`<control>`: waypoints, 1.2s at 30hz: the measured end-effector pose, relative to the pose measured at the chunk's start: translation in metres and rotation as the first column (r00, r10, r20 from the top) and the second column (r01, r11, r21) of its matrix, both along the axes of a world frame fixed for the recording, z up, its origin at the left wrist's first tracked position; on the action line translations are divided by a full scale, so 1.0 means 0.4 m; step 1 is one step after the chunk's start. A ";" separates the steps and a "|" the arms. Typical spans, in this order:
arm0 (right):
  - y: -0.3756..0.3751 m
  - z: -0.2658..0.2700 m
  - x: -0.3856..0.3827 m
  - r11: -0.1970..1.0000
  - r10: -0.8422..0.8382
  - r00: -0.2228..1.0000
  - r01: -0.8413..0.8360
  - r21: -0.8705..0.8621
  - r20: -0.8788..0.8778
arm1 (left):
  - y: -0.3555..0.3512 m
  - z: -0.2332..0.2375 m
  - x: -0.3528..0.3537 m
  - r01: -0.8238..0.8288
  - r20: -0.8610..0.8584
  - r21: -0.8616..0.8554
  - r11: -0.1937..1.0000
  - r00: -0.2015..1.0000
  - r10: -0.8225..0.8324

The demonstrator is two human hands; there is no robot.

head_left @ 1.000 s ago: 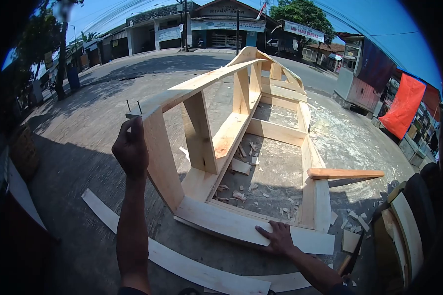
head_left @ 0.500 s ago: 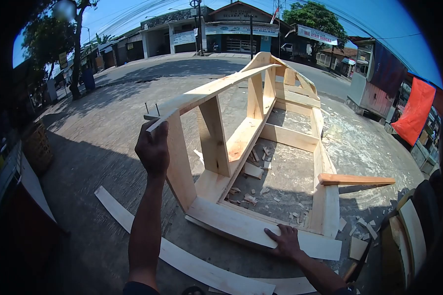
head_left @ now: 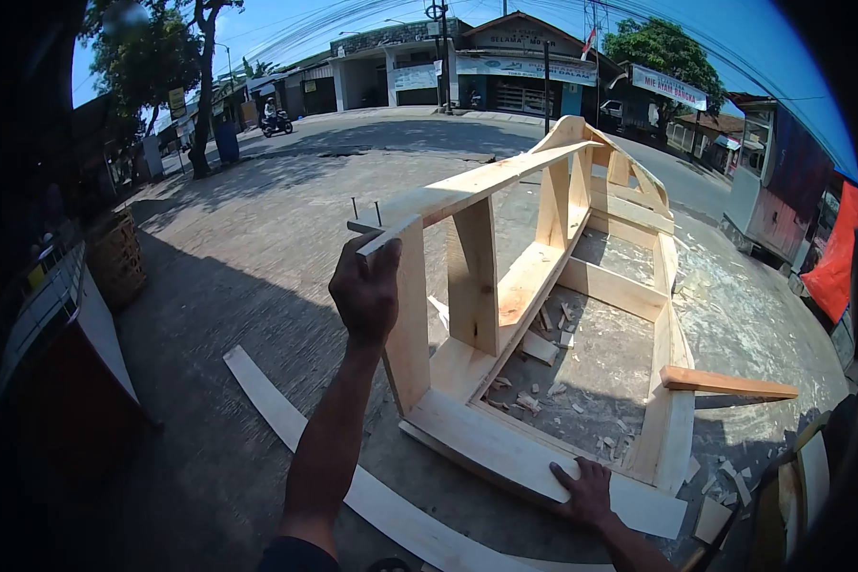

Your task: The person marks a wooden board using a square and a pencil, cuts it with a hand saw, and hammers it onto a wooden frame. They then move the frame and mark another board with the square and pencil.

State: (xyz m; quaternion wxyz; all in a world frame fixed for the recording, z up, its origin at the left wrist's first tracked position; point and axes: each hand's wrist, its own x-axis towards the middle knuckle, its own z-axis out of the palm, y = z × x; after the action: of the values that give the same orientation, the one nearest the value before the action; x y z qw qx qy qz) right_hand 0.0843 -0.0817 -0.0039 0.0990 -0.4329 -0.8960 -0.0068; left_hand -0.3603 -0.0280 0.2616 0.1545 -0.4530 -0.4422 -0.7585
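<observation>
A large pale wooden frame (head_left: 534, 291) of nailed boards stands on the concrete in front of me. My left hand (head_left: 364, 296) is closed round the top end of its near upright board (head_left: 407, 329). Two nails (head_left: 366, 213) stick up from the top board (head_left: 486, 181) just beyond that hand. Lower and to the right, my right hand (head_left: 589, 489) rests on the near bottom board (head_left: 505, 448), thumb spread from the fingers. An orange-brown wooden strip (head_left: 729, 383) juts out from the frame's right side.
Long thin boards (head_left: 267, 396) lie on the ground near my feet. Wood offcuts (head_left: 541, 349) are scattered inside the frame. A dark cabinet-like thing (head_left: 76, 381) stands at left, a stall (head_left: 782, 181) at right. Beyond, a motorcycle (head_left: 275, 122) is on the road.
My view has turned left, so the frame and both hands appear farther right. A motorcycle has come into view on the road. Both hands keep their places on the frame.
</observation>
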 end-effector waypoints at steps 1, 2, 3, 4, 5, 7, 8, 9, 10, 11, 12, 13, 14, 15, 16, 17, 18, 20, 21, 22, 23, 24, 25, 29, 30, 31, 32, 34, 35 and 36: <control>0.000 0.002 -0.002 1.000 0.003 1.000 -0.003 -0.001 0.000 | 0.003 -0.002 -0.002 0.007 0.000 0.005 1.000 1.000 -0.007; -0.002 0.005 -0.003 1.000 0.002 1.000 -0.002 -0.001 -0.003 | 0.005 -0.005 -0.001 0.018 0.001 0.009 1.000 1.000 -0.018; -0.004 0.007 -0.002 1.000 -0.003 1.000 0.003 -0.001 -0.006 | 0.006 -0.005 -0.001 0.021 0.001 0.007 1.000 1.000 -0.021; -0.003 0.006 0.000 1.000 -0.007 1.000 0.007 -0.003 -0.005 | 0.005 -0.006 -0.002 0.025 0.012 -0.005 1.000 1.000 -0.025; -0.001 0.002 0.000 1.000 -0.005 1.000 0.005 -0.006 -0.012 | 0.005 -0.007 -0.003 0.029 0.021 -0.017 0.999 0.999 -0.029; -0.001 0.001 0.000 1.000 -0.004 1.000 0.004 -0.010 -0.020 | 0.009 -0.009 -0.003 0.020 0.013 -0.009 1.000 1.000 -0.020; -0.002 0.003 -0.001 1.000 -0.006 1.000 0.006 -0.012 -0.018 | 0.010 -0.009 -0.004 0.006 0.006 0.002 1.000 1.000 -0.006; -0.003 0.005 -0.001 1.000 -0.007 1.000 0.007 -0.014 -0.015 | 0.009 -0.009 -0.004 0.007 0.006 0.002 1.000 1.000 -0.007; -0.004 0.006 -0.002 1.000 -0.008 1.000 0.008 -0.014 -0.016 | 0.008 -0.008 -0.003 0.007 0.010 -0.004 1.000 1.000 -0.007; -0.003 0.007 -0.003 1.000 -0.010 1.000 0.010 -0.013 -0.016 | 0.007 -0.007 -0.002 0.006 0.014 -0.009 1.000 1.000 -0.006; -0.004 0.008 -0.004 1.000 -0.013 1.000 0.012 -0.013 -0.015 | 0.007 -0.008 -0.002 0.006 0.014 -0.009 1.000 1.000 -0.006; -0.005 0.009 -0.004 1.000 -0.012 1.000 0.012 -0.014 -0.014 | 0.006 -0.009 -0.003 0.013 0.021 -0.025 1.000 1.000 -0.013; -0.004 0.009 -0.004 1.000 -0.011 1.000 0.011 -0.009 -0.001 | 0.004 -0.009 -0.004 0.020 0.027 -0.041 0.999 0.999 -0.019; -0.003 0.010 -0.004 1.000 -0.009 1.000 0.009 -0.004 0.013 | 0.004 -0.009 -0.002 0.017 0.028 -0.041 0.999 0.999 -0.016; -0.003 0.007 -0.004 1.000 -0.007 1.000 0.007 -0.004 0.013 | 0.008 -0.008 0.004 0.013 0.019 0.015 1.000 1.000 -0.014; -0.002 0.002 -0.004 1.000 -0.005 1.000 0.005 -0.001 0.002 | 0.011 -0.005 0.008 0.011 0.010 0.073 0.997 1.000 -0.012; 0.000 0.000 -0.002 1.000 -0.005 1.000 0.005 0.003 -0.007 | 0.014 -0.008 0.010 0.011 0.011 0.076 0.997 1.000 -0.012; 0.000 0.004 -0.002 1.000 -0.005 1.000 0.005 0.003 -0.011 | 0.022 -0.022 0.012 -0.015 0.085 0.062 0.998 0.996 0.009; -0.002 0.005 -0.002 1.000 -0.005 1.000 0.005 -0.002 -0.017 | 0.021 -0.028 0.007 -0.013 0.085 0.063 0.998 0.996 0.007; -0.003 0.006 -0.003 1.000 -0.007 1.000 0.007 -0.001 -0.016 | 0.015 -0.031 0.001 -0.011 0.063 -0.041 0.999 0.998 0.013; -0.003 0.007 -0.003 1.000 -0.009 1.000 0.009 -0.009 -0.016 | 0.012 -0.034 -0.002 -0.012 0.041 -0.144 0.989 0.999 0.018; -0.002 0.007 -0.003 1.000 -0.011 1.000 0.011 -0.017 -0.016 | 0.011 -0.036 -0.001 -0.010 0.042 -0.145 0.989 0.999 0.016; -0.002 0.006 -0.003 1.000 -0.013 1.000 0.012 -0.017 -0.016 | 0.008 -0.031 0.005 0.005 0.043 -0.127 0.992 0.999 0.001; -0.001 0.009 -0.001 1.000 -0.014 1.000 0.013 -0.023 -0.007 | 0.014 -0.028 0.013 0.001 0.038 -0.098 0.995 0.999 0.003; 0.000 0.011 -0.002 0.999 -0.014 1.000 0.014 -0.031 -0.001 | 0.015 -0.027 0.014 0.003 0.038 -0.095 0.995 0.999 0.001; -0.001 0.013 -0.003 0.999 -0.016 1.000 0.016 -0.029 0.000 | 0.016 -0.027 0.015 -0.006 0.026 -0.087 0.996 1.000 0.008; -0.002 0.016 -0.004 0.999 -0.019 1.000 0.019 -0.034 0.009 | 0.018 -0.027 0.017 -0.014 0.016 -0.079 0.997 1.000 0.015; 0.001 0.016 -0.003 0.999 -0.021 1.000 0.021 -0.039 0.019 | 0.017 -0.025 0.018 -0.015 0.019 -0.093 0.996 1.000 0.017; 0.003 0.013 -0.002 0.999 -0.022 1.000 0.023 -0.044 0.019 | 0.013 -0.026 0.017 -0.020 0.022 -0.111 0.994 1.000 0.023; 0.002 0.008 -0.002 0.998 -0.021 1.000 0.022 -0.051 0.021 | 0.013 -0.027 0.016 -0.024 0.025 -0.117 0.993 0.999 0.027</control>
State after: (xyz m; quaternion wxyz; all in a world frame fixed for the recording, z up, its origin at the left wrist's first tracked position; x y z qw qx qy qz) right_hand 0.0836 -0.0809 -0.0008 0.0784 -0.4450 -0.8920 0.0107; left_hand -0.3541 -0.0228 0.2506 0.1316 -0.4454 -0.4933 -0.7355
